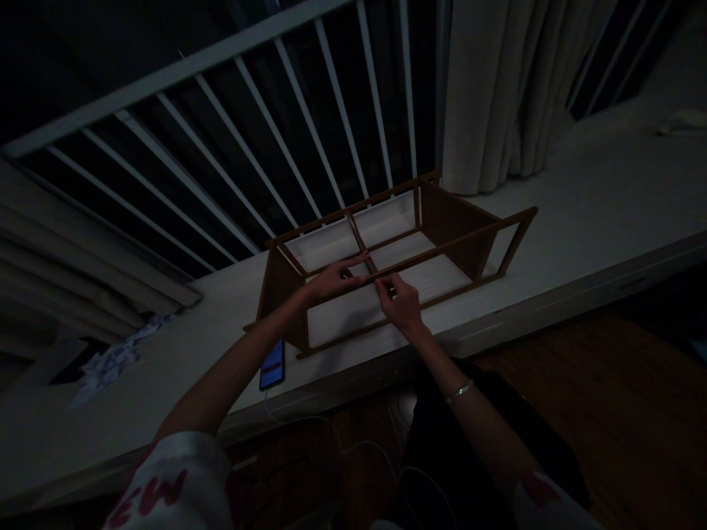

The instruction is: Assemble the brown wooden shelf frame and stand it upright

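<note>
A brown wooden shelf frame [436, 254] lies on its side along a pale window ledge, with solid panels near both ends. A thin crossbar [360, 234] spans its middle. My left hand [334, 281] is closed round the front long rail beside the crossbar's near end, its index finger stretched towards the bar. Just to the right, my right hand [401, 300] has thumb and fingers pinched together at the same joint. Whatever small thing lies between those fingertips is too dark to make out.
A phone [272, 366] with a lit screen and white cable [331, 423] lies by the frame's left end. White railings [287, 66] stand behind, curtains [491, 96] hang on both sides. Crumpled cloth [113, 368] lies at left. A wooden floor [607, 368] is below the ledge.
</note>
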The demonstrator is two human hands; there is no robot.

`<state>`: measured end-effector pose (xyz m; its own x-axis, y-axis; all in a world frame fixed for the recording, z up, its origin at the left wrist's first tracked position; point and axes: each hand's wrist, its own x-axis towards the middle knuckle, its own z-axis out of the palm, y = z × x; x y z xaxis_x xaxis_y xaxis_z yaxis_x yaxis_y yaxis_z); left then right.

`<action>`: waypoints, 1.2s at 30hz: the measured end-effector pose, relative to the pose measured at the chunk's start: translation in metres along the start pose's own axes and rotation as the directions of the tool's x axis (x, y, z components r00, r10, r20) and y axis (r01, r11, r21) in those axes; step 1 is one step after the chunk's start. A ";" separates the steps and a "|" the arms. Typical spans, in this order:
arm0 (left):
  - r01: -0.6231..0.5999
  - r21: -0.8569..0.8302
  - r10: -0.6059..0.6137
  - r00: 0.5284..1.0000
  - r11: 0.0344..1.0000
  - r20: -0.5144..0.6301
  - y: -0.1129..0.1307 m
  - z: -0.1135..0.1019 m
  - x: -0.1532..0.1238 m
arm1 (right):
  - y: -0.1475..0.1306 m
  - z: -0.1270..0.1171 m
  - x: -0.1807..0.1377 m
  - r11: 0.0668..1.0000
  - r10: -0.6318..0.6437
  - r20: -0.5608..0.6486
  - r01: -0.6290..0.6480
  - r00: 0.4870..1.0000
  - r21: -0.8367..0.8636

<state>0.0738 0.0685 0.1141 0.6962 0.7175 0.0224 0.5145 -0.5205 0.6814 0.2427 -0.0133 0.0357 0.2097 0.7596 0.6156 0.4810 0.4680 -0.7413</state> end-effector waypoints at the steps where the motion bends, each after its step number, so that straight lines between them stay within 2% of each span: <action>1: 0.003 0.001 -0.003 1.000 1.000 0.000 0.000 0.000 0.000 | -0.001 0.000 0.000 1.000 0.020 -0.005 -0.020 1.000 0.009; 8: -0.028 -0.018 0.028 1.000 0.999 -0.008 0.001 0.000 0.000 | -0.005 0.000 0.000 0.984 0.152 -0.031 -0.148 0.988 0.103; 12: -0.001 -0.010 0.001 1.000 1.000 -0.006 0.003 0.000 -0.001 | -0.006 0.001 0.001 0.942 0.266 -0.047 -0.249 0.963 0.224; 17: -0.006 -0.002 0.006 1.000 1.000 -0.010 0.001 0.000 -0.001 | -0.002 0.003 0.005 0.788 0.433 0.024 -0.391 0.901 0.475; 25: -0.008 -0.041 0.007 1.000 0.999 -0.019 0.000 0.001 0.001 | 0.003 0.005 0.000 0.469 0.553 0.218 -0.517 0.804 0.716; 27: -0.017 -0.044 0.015 1.000 0.999 -0.026 0.001 0.001 0.001 | 0.004 0.004 -0.001 0.430 0.555 0.240 -0.522 0.796 0.737; 29: -0.016 -0.042 0.014 1.000 0.999 -0.026 0.000 0.001 0.001 | 0.005 0.004 -0.002 0.449 0.541 0.234 -0.512 0.808 0.732; 32: -0.005 -0.042 0.004 1.000 0.999 -0.018 -0.001 0.000 0.001 | 0.006 0.005 -0.004 0.533 0.515 0.198 -0.492 0.834 0.688; 36: 0.000 -0.033 -0.001 1.000 0.999 -0.013 0.001 -0.001 0.000 | 0.008 0.007 -0.005 0.643 0.510 0.085 -0.445 0.856 0.623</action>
<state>0.0739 0.0685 0.1149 0.6893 0.7238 0.0313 0.4981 -0.5048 0.7051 0.2391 -0.0102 0.0250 0.3526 0.9273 0.1261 -0.3143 0.2443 -0.9174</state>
